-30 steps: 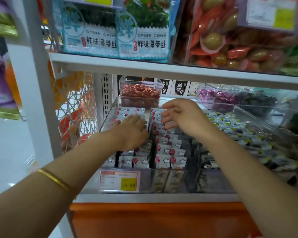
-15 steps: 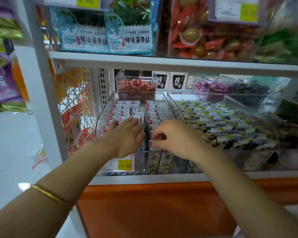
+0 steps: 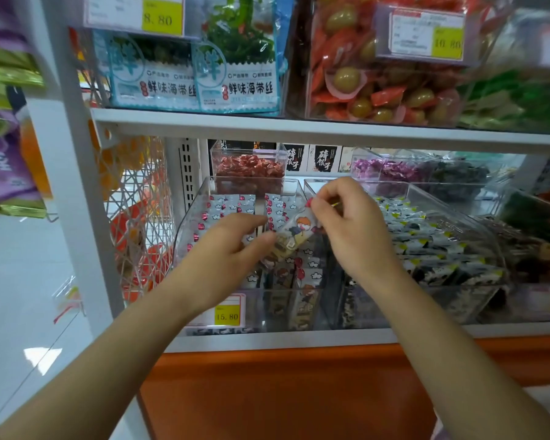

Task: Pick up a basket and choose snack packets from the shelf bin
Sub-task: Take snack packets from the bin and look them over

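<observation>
Head view: right hand pinched the top of a snack packet above the clear bin. The left hand pinched its lower end.

Your right grip pinches the top end of a cartoon-printed snack packet, which tilts above the clear shelf bin. Your left grip pinches its lower end. Rows of packets fill the bin.

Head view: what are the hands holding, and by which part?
One snack packet: the right hand pinches its top end, the left hand holds its lower end.
</observation>
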{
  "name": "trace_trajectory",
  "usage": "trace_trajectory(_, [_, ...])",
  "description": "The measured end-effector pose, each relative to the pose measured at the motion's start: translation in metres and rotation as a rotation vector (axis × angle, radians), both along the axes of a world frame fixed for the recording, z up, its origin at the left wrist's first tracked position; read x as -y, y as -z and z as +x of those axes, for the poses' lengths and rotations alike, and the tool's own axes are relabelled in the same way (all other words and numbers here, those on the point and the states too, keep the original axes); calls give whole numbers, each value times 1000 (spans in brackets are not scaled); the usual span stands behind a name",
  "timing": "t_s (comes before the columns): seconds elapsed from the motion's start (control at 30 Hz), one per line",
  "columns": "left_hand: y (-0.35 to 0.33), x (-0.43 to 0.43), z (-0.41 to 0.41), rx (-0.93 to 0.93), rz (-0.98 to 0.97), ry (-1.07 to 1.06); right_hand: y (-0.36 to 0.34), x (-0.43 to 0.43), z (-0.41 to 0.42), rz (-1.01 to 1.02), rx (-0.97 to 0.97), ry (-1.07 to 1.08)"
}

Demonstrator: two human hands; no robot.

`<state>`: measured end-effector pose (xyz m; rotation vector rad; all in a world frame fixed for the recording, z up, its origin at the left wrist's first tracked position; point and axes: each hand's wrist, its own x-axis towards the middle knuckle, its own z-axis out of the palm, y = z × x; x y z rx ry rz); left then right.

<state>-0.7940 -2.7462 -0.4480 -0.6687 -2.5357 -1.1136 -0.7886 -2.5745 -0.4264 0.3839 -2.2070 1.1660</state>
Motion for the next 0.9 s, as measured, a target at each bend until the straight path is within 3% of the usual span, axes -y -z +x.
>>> trace_trajectory(0.13, [0, 3, 6, 135, 79, 56, 2, -6, 5, -270, 92, -46])
trace_trajectory(0.33, [2, 8, 4, 385, 439, 30, 14, -14, 9, -694, 357, -244])
trace_trajectory(0.43, [3, 9, 1, 475, 595, 34, 17, -18, 8, -761, 485, -326])
trace_trajectory(0.6, [3, 6, -4, 701, 1024, 118, 22, -20, 3, -844, 616, -350])
trace_trajectory(0.9, [0, 3, -4, 960, 1353, 169, 21, -16, 3, -1332, 847, -605])
